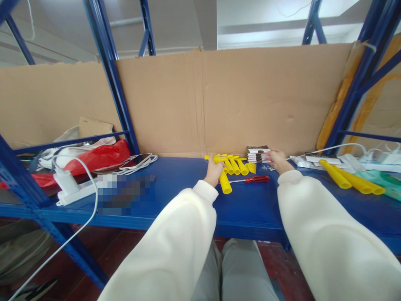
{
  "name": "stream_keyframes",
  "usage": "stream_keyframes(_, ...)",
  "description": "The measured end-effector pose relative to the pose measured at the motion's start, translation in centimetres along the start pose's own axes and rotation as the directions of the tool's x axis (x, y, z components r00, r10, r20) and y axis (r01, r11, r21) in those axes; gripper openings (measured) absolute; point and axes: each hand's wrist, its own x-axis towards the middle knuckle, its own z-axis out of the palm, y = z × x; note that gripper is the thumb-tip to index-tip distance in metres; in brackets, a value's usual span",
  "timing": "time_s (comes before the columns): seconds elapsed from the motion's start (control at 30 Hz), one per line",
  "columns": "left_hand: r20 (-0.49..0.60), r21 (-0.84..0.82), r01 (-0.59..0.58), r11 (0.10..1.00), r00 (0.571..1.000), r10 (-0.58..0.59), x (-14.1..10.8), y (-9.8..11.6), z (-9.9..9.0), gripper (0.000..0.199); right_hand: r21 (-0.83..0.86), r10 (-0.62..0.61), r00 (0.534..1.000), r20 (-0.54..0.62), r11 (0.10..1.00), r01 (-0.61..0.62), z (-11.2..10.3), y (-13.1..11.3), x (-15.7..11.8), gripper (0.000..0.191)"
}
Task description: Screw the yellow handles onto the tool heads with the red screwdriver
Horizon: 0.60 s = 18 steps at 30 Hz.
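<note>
My left hand [214, 170] is closed on a yellow tube-like piece [225, 184] at the middle of the blue shelf. Several more yellow pieces [236, 166] lie side by side just right of it. My right hand [280, 160] touches the right side of a stack of small black-and-white packets [257, 154]; its fingertips are too small to make out clearly. Small metal parts [267, 168] lie beside that hand. A screwdriver with a red handle [257, 179] rests in front of the yellow pieces, its shaft pointing left.
Blue shelf [188, 200] with cardboard [250, 100] behind it. On the left are a phone [136, 161], a white power strip [77, 192] and a red bag [103, 156]. Longer yellow tubes [354, 179] and plastic packaging lie right. Blue posts stand at both sides.
</note>
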Motion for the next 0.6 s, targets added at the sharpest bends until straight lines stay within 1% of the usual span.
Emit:
stream_keyframes(0.07, 0.006, 0.014, -0.005, 1.000, 1.000, 0.005, -0.1, 0.0, 0.0, 0.092, -0.012, -0.016, 1.000, -0.022, 1.000, 0.015, -0.1, -0.1, 0.0, 0.022)
stream_keyframes(0.2, 0.034, 0.043, 0.015, 0.999, 0.999, -0.017, -0.4, 0.1, 0.0, 0.093, -0.028, -0.065, 0.998, -0.026, 0.998, 0.064, 0.0, -0.7, -0.7, 0.016)
stream_keyframes(0.27, 0.020, 0.026, 0.024, 0.999, 1.000, -0.025, -0.4, 0.1, 0.1, 0.091, -0.071, -0.113, 0.993, 0.026, 0.991, 0.114, 0.2, -1.1, -1.5, 0.013)
stream_keyframes(0.3, 0.004, 0.009, 0.024, 1.000, 1.000, -0.024, -0.4, 0.1, 0.1, 0.088, -0.117, -0.148, 0.986, 0.079, 0.981, 0.156, 0.3, -1.2, -2.0, 0.011)
stream_keyframes(0.33, -0.011, -0.009, 0.023, 1.000, 1.000, -0.023, -0.4, 0.1, 0.2, 0.084, -0.178, -0.185, 0.970, 0.156, 0.961, 0.212, 0.3, -1.3, -2.6, 0.009)
stream_keyframes(0.37, -0.026, -0.026, 0.021, 0.999, 0.999, -0.021, -0.3, 0.1, 0.2, 0.080, -0.240, -0.223, 0.943, 0.249, 0.929, 0.283, 0.4, -1.3, -3.2, 0.008)
stream_keyframes(0.4, -0.038, -0.039, 0.020, 0.999, 0.999, -0.021, -0.2, 0.1, 0.2, 0.074, -0.295, -0.251, 0.902, 0.352, 0.884, 0.362, 0.5, -1.3, -3.8, 0.011)
stream_keyframes(0.47, -0.054, -0.043, 0.029, 0.999, 0.998, -0.031, 0.0, 0.2, 0.2, 0.064, -0.355, -0.283, 0.803, 0.525, 0.784, 0.508, 0.5, -1.2, -5.0, 0.017)
stream_keyframes(0.5, -0.055, -0.032, 0.040, 0.999, 0.998, -0.042, 0.0, 0.3, 0.2, 0.059, -0.370, -0.282, 0.756, 0.590, 0.738, 0.564, 0.5, -1.1, -5.6, 0.018)
stream_keyframes(0.53, -0.048, -0.014, 0.051, 0.999, 0.997, -0.052, 0.1, 0.3, 0.2, 0.054, -0.381, -0.277, 0.723, 0.633, 0.701, 0.603, 0.4, -0.9, -6.0, 0.019)
stream_keyframes(0.6, -0.011, 0.029, 0.067, 0.997, 0.998, -0.067, 0.3, 0.4, 0.0, 0.042, -0.396, -0.254, 0.680, 0.688, 0.655, 0.644, 0.3, -0.7, -6.7, 0.020)
